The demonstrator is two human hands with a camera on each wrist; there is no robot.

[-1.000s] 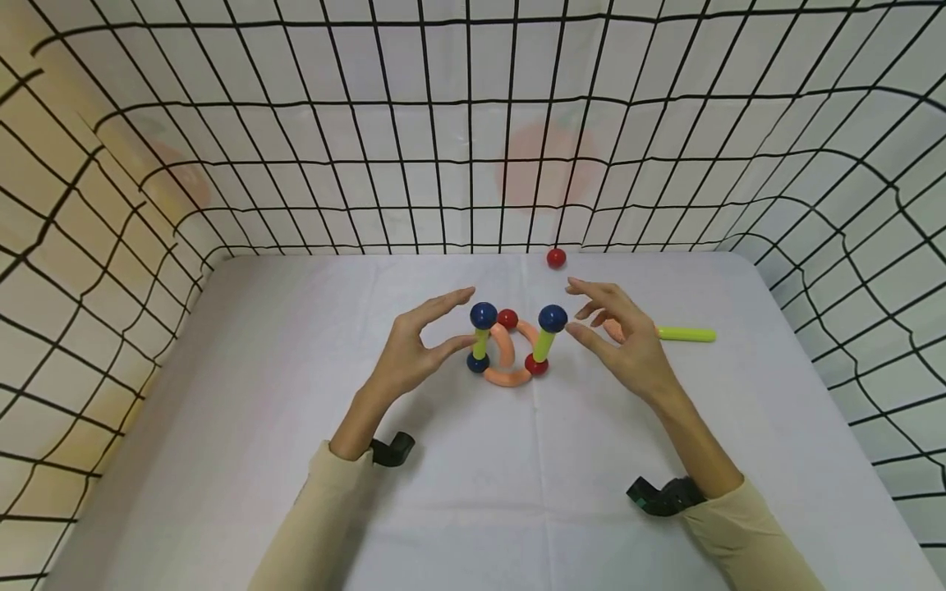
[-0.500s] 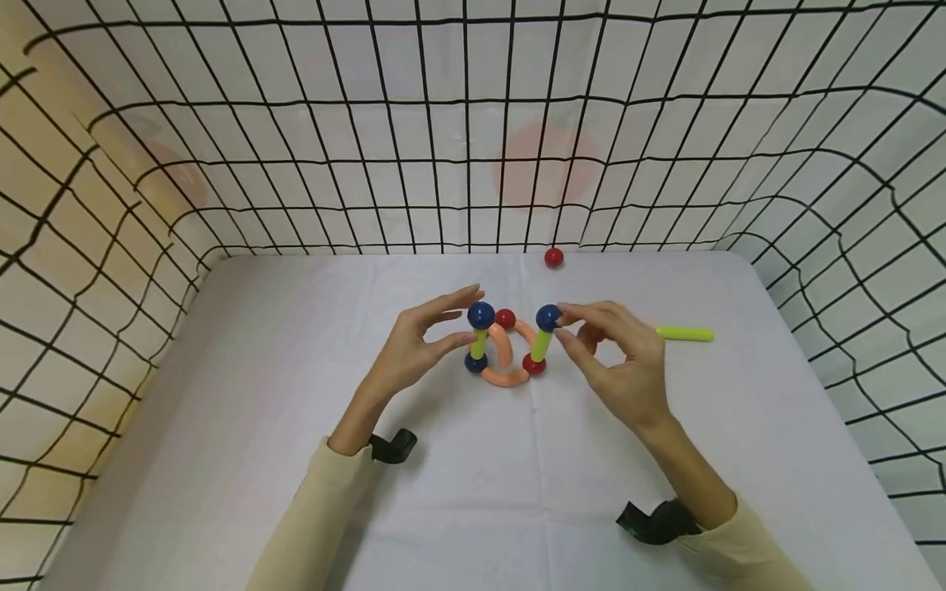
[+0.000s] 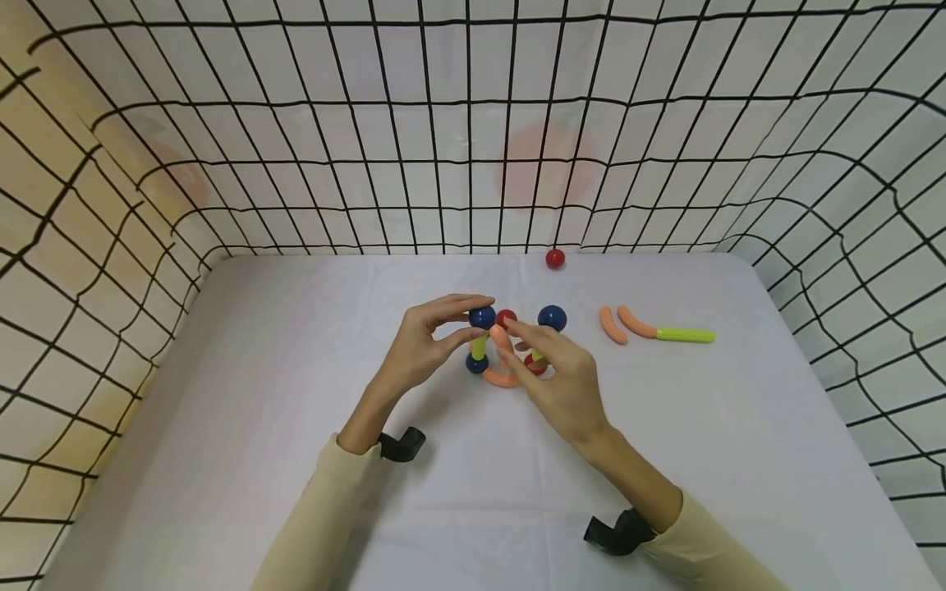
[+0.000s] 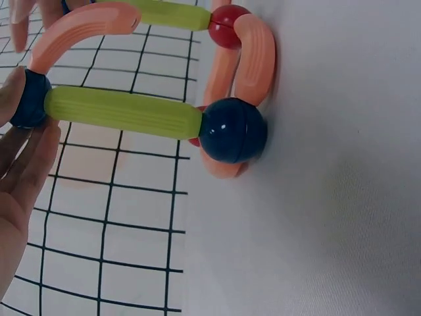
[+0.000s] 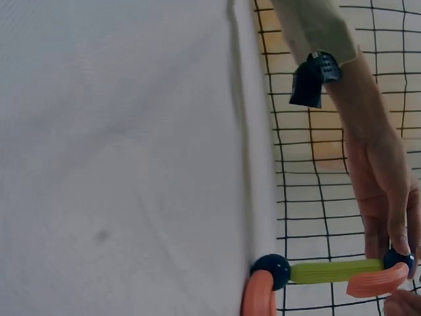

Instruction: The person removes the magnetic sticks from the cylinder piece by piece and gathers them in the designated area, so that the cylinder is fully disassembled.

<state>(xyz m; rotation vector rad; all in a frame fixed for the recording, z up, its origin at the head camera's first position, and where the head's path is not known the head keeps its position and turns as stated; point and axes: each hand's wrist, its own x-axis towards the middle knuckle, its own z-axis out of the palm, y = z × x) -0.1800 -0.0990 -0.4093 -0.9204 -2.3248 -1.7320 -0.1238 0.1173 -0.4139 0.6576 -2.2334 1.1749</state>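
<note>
Magnetic balls and sticks form a small frame on the white cloth. My left hand (image 3: pixel 424 341) pinches the upper left blue ball (image 3: pixel 482 318) between thumb and fingers. Below that ball a green stick (image 4: pixel 125 112) stands on a lower blue ball (image 4: pixel 232 130). An orange curved stick (image 4: pixel 82 26) joins the pinched ball, its other end free. My right hand (image 3: pixel 565 386) has its thumb and fingers extended close beside this curved stick; contact is unclear. Behind the right hand, another upright green stick carries a second upper blue ball (image 3: pixel 552 318) above a partly hidden red ball (image 3: pixel 535 364).
A loose red ball (image 3: pixel 555 258) lies at the table's back edge. To the right are a loose orange curved stick (image 3: pixel 612 326) and another orange curved stick (image 3: pixel 636 322) meeting a green stick (image 3: pixel 686 335). Black wire mesh (image 3: pixel 469 148) surrounds the back and sides.
My right hand has left the right upper blue ball and moved left toward the hanging curved stick. My left fingers have closed onto the left upper blue ball.
</note>
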